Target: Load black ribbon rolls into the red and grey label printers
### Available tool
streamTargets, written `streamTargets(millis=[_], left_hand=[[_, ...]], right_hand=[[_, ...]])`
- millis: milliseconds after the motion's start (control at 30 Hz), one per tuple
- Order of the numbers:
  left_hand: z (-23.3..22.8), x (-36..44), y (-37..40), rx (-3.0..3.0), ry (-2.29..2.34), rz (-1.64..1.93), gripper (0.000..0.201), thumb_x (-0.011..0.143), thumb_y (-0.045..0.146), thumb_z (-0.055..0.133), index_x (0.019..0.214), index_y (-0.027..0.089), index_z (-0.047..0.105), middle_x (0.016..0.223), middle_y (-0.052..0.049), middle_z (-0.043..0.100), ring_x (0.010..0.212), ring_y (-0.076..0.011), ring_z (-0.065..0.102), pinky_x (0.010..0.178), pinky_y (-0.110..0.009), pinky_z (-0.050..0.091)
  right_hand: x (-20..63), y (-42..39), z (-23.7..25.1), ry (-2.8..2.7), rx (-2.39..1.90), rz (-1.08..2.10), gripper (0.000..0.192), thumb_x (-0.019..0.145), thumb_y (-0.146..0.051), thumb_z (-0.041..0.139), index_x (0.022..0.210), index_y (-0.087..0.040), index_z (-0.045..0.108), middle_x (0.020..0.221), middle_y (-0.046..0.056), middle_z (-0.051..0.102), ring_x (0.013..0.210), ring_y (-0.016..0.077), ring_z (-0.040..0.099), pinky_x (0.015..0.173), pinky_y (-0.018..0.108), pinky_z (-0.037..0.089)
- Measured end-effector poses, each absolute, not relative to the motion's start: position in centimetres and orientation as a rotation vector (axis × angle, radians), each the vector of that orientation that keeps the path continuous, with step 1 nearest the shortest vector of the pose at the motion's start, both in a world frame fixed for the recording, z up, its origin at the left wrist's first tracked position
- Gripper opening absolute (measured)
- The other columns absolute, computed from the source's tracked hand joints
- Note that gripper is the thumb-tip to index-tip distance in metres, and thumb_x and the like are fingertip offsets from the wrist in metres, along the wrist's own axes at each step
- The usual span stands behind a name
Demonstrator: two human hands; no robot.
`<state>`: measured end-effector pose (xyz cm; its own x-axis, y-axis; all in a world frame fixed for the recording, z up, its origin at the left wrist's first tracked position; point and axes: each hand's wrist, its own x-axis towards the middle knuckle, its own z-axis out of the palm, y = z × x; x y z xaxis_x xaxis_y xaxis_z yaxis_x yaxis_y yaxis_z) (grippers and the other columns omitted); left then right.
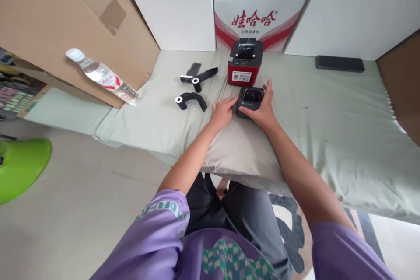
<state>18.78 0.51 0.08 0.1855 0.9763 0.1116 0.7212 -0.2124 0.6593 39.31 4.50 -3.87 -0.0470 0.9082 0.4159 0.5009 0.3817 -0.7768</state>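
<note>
A small black printer [250,100] lies on a pale green padded mat [328,131], just in front of a red and black printer [244,63]. My right hand [263,109] wraps around the black printer's right side and front. My left hand [222,112] rests flat against its left edge, fingers together. Left of my hands lie three black paper rolls or holders: one curved piece [190,100] nearest, and two more [204,78], [190,72] farther back.
A water bottle [103,76] leans on a large cardboard sheet [65,22] at left. White boxes [262,13] line the back. A black phone [340,64] lies at back right. A green plastic object [19,166] sits on the floor at left.
</note>
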Motion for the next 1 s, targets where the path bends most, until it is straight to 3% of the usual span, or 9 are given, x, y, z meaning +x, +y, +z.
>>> streamTargets(millis=[267, 500, 633, 800, 1000], left_hand=[[0.8, 18.8, 0.7, 2.053, 1.685, 0.639, 0.079, 0.094, -0.002, 0.04, 0.158, 0.034, 0.068, 0.16, -0.007, 0.068, 0.153, -0.0293, 0.057, 0.123, -0.052, 0.043], [0.8, 18.9, 0.7, 2.077, 1.704, 0.625, 0.076, 0.097, 0.001, 0.04, 0.159, 0.036, 0.068, 0.158, -0.007, 0.068, 0.153, -0.0297, 0.056, 0.123, -0.053, 0.043], [0.7, 18.8, 0.9, 2.06, 1.691, 0.638, 0.075, 0.097, 0.001, 0.042, 0.159, 0.035, 0.068, 0.157, -0.008, 0.069, 0.151, -0.0303, 0.056, 0.123, -0.053, 0.043], [0.9, 18.7, 1.2, 2.049, 1.68, 0.661, 0.07, 0.1, 0.003, 0.041, 0.158, 0.031, 0.069, 0.154, -0.009, 0.07, 0.148, -0.0292, 0.059, 0.123, -0.052, 0.044], [1.1, 18.7, 1.2, 2.042, 1.675, 0.676, 0.067, 0.102, 0.005, 0.039, 0.158, 0.03, 0.068, 0.151, -0.01, 0.072, 0.145, -0.0297, 0.062, 0.122, -0.053, 0.044]], right_hand=[[38.9, 4.6, -3.5, -1.677, -1.249, 0.482, 0.163, 0.058, -0.08, 0.095, 0.18, -0.022, 0.004, 0.178, 0.027, 0.021, 0.172, 0.0495, 0.018, 0.137, 0.079, 0.023], [38.9, 4.6, -3.7, -1.658, -1.273, 0.471, 0.162, 0.062, -0.067, 0.098, 0.181, -0.023, -0.004, 0.18, 0.027, 0.019, 0.174, 0.0481, 0.017, 0.136, 0.078, 0.027], [39.3, 4.9, -4.2, -1.671, -1.25, 0.457, 0.16, 0.067, -0.072, 0.092, 0.182, -0.022, -0.008, 0.181, 0.028, 0.018, 0.174, 0.0464, 0.02, 0.136, 0.075, 0.03], [40.3, 5.6, -4.4, -1.729, -1.257, 0.526, 0.154, 0.074, -0.074, 0.089, 0.182, -0.031, -0.012, 0.185, 0.022, 0.016, 0.174, 0.0438, 0.025, 0.138, 0.071, 0.034], [42.3, 6.2, -3.8, -1.774, -1.241, 0.641, 0.152, 0.074, -0.073, 0.087, 0.183, -0.032, -0.011, 0.186, 0.021, 0.021, 0.168, 0.0435, 0.039, 0.134, 0.068, 0.042]])
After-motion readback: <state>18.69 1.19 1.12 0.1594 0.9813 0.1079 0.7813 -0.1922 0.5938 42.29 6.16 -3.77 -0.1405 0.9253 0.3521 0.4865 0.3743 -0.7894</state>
